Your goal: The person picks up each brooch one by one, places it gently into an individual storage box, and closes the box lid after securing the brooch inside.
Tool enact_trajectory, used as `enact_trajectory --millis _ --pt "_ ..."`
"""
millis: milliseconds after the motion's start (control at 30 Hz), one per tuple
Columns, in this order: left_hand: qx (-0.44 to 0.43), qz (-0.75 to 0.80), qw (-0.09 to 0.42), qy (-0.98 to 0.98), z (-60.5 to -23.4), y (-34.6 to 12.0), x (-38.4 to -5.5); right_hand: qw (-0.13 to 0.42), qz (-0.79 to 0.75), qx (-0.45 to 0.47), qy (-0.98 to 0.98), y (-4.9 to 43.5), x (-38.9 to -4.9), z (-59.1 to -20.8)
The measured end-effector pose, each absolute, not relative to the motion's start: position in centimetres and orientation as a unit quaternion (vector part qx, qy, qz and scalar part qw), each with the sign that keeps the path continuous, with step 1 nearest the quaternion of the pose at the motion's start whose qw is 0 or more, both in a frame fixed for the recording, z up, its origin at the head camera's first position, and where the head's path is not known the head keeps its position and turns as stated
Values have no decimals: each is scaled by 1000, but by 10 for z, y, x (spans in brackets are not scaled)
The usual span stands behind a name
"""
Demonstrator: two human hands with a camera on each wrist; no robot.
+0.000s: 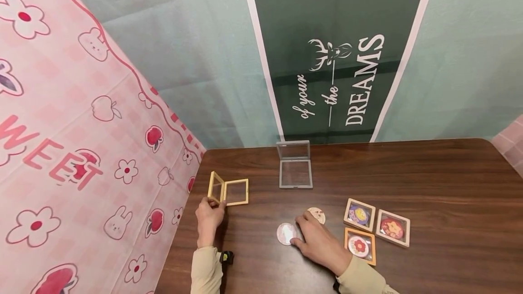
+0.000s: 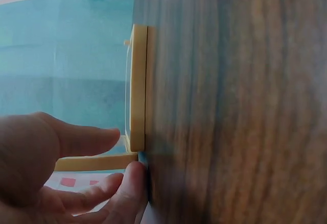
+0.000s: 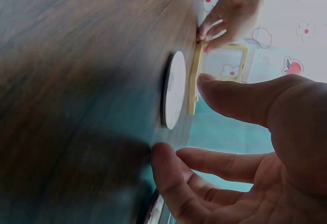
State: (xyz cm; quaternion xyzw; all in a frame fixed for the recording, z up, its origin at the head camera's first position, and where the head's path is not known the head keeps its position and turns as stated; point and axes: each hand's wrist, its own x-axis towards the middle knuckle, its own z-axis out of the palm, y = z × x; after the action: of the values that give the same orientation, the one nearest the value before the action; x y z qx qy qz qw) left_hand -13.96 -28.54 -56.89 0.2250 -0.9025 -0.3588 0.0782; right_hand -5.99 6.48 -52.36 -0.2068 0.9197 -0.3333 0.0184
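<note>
At the left of the table in the head view, a yellow display frame [image 1: 236, 193] stands open with its lid raised. My left hand [image 1: 210, 216] holds it near the hinge; the left wrist view has the thumb on one side of the yellow lid [image 2: 97, 163] and fingers on the other. Over the middle of the table, my right hand [image 1: 320, 242] has thumb and fingers spread apart. Beside its fingertips lies a shiny pale round badge [image 1: 286, 233], flat on the wood and apart from them in the right wrist view. Another cream round badge [image 1: 317, 215] is partly covered by the fingers.
A grey display frame [image 1: 296, 174] stands open near the table's back edge. To the right of my right hand lie three closed frames with round badges inside: a light one [image 1: 359, 214], another light one [image 1: 393, 227] and an orange one [image 1: 360, 245]. Curtains surround the table.
</note>
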Motion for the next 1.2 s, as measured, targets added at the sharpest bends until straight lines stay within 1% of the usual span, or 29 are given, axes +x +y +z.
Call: enact_trajectory --millis 100,167,233,333,400,500,567,633,700,767,833,933,1133,1200 --pt "234 -349 71 -904 -579 -292 -147 17 -327 -205 922 61 -61 -525" --pt "237 -339 67 -908 -592 -300 -152 11 -320 -205 925 58 -62 -525" --pt "239 -344 58 -906 -575 -294 -147 7 -316 -207 926 54 -64 -526" --pt "236 -342 53 -908 -567 -294 -143 0 -315 -214 925 49 -65 -526" --pt "242 -344 52 -906 -545 -283 -135 -6 -314 -220 923 47 -66 -527" --pt "250 -342 53 -904 -538 -278 -134 -27 -315 -237 918 47 -67 -531" --pt "254 -341 54 -904 -528 -270 -131 -50 -317 -255 912 47 -69 -539" --pt "254 -337 51 -905 -527 -269 -131 -81 -315 -274 905 48 -73 -555" --pt "250 -333 46 -908 -526 -268 -131 -100 -314 -286 900 49 -77 -572" --pt "247 -330 44 -910 -525 -268 -131 -107 -312 -289 898 49 -80 -587" --pt "241 -329 45 -912 -524 -268 -130 -99 -318 -281 900 49 -81 -597" --pt "234 -331 49 -913 -523 -268 -130 -83 -321 -269 904 47 -79 -591" --pt "238 -332 54 -911 -525 -268 -128 -54 -318 -275 906 47 -68 -545" --pt "239 -330 59 -911 -526 -268 -127 -53 -317 -275 906 48 -67 -541"
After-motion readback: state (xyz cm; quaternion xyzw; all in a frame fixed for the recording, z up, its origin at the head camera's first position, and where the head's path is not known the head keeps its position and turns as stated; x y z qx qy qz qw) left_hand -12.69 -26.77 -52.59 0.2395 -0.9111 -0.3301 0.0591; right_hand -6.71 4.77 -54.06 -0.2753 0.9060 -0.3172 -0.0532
